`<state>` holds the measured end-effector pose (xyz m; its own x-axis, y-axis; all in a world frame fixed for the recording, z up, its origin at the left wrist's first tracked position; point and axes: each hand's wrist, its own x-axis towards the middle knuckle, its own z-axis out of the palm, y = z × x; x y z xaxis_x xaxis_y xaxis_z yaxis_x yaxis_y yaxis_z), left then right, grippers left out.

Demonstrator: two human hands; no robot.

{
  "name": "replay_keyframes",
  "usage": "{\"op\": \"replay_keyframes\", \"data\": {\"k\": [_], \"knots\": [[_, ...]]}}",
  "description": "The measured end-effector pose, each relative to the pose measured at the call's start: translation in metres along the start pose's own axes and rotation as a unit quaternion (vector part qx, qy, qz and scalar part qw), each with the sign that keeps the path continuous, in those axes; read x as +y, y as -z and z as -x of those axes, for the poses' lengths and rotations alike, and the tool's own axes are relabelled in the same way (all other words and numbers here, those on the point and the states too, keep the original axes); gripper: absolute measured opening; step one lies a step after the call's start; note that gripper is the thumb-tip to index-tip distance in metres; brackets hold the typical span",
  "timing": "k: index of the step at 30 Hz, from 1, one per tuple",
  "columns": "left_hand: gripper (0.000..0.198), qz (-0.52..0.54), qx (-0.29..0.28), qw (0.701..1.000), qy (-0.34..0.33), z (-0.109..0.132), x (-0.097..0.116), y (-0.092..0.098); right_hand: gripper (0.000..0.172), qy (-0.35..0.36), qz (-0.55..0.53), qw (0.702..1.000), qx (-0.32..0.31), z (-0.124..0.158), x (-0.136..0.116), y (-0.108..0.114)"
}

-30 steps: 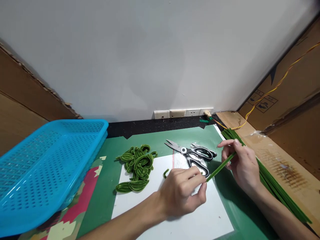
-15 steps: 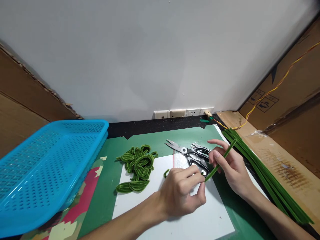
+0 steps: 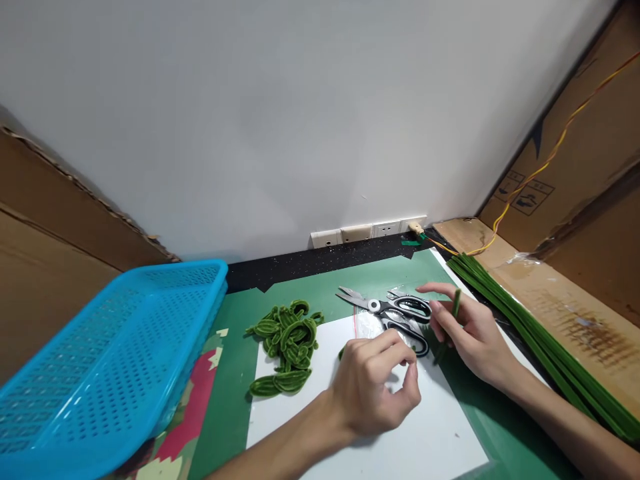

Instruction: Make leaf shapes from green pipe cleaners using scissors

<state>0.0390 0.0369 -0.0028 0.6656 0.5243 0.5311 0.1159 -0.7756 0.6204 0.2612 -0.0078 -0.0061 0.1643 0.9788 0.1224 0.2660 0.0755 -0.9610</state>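
Observation:
My left hand (image 3: pixel 377 383) is over the white sheet (image 3: pixel 410 443), its fingers curled and the thumb against the index finger. I cannot make out whether anything is between them. To its right, my right hand (image 3: pixel 467 330) pinches a short green fuzzy strip (image 3: pixel 457 303), which stands nearly upright and sticks out above and below the fingers. Black-handled scissors (image 3: pixel 374 306) lie partly open beyond my hands, over a clear plastic bag (image 3: pixel 366 325). Left of my left hand sits a pile of looped green fuzzy pieces (image 3: pixel 295 337). Another green piece (image 3: pixel 341 353) is mostly hidden behind that hand.
A blue perforated basket (image 3: pixel 115 353) stands at the left on a patterned surface. Long green strips (image 3: pixel 530 327) lie along the right edge, beside cardboard (image 3: pixel 575 300). A green mat (image 3: pixel 225 400) is under the sheet. Wall sockets (image 3: pixel 357 233) and a yellow-red cable (image 3: pixel 545 163) are behind.
The green strip has come away from my left fingertips and turned more upright in my right hand. The view has shifted a little, so the basket and pile appear farther right and lower.

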Motion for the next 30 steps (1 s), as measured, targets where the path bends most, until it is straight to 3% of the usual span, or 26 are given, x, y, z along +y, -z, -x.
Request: {"op": "replay_keyframes", "data": {"k": [8,14,17,23,26,30], "knots": [[0.009,-0.033,0.005,0.999,-0.03,-0.001,0.0,0.0,0.046,-0.071,-0.241,0.968,0.014,-0.007,-0.016,-0.01],[0.014,-0.12,0.0,0.978,-0.169,0.002,-0.002,-0.009,0.063,-0.035,-0.206,0.977,-0.025,-0.002,-0.025,-0.018],[0.014,-0.136,0.015,0.971,-0.198,0.002,-0.001,-0.011,0.073,-0.013,-0.169,0.984,-0.05,0.003,-0.03,-0.023],[0.021,-0.156,-0.019,0.98,-0.121,-0.001,0.006,-0.003,0.076,0.018,-0.166,0.986,-0.012,0.005,-0.035,-0.035],[0.03,-0.157,-0.014,0.985,-0.075,0.0,0.014,0.0,0.073,0.048,-0.138,0.989,0.0,0.006,-0.032,-0.036],[0.035,-0.156,0.024,0.987,0.036,0.003,0.021,-0.005,0.063,0.112,-0.062,0.992,0.006,0.009,-0.02,-0.03]]}}
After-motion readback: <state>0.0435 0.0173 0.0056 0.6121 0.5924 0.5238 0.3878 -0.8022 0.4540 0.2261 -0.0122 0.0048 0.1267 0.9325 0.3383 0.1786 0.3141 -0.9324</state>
